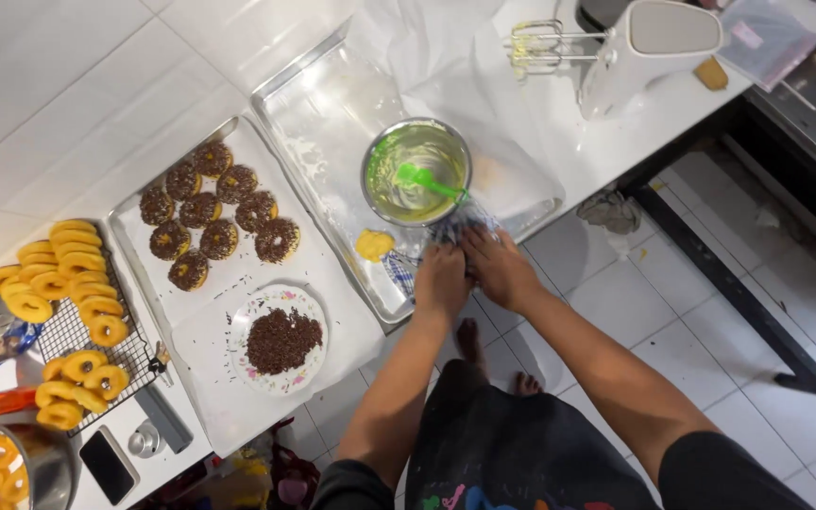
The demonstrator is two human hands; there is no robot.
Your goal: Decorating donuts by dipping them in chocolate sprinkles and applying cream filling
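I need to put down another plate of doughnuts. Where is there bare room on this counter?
Bare white counter lies left of and beyond both trays. The far end of the empty metal tray is free too. It is crowded by the wire rack, the sprinkle plate and the bowl near both hands.

Both arms are extended forward, forearms converging. Left hand (442, 280) and right hand (497, 267) are held side by side, touching, palms down. Fingers are curled, pinched at the tips.
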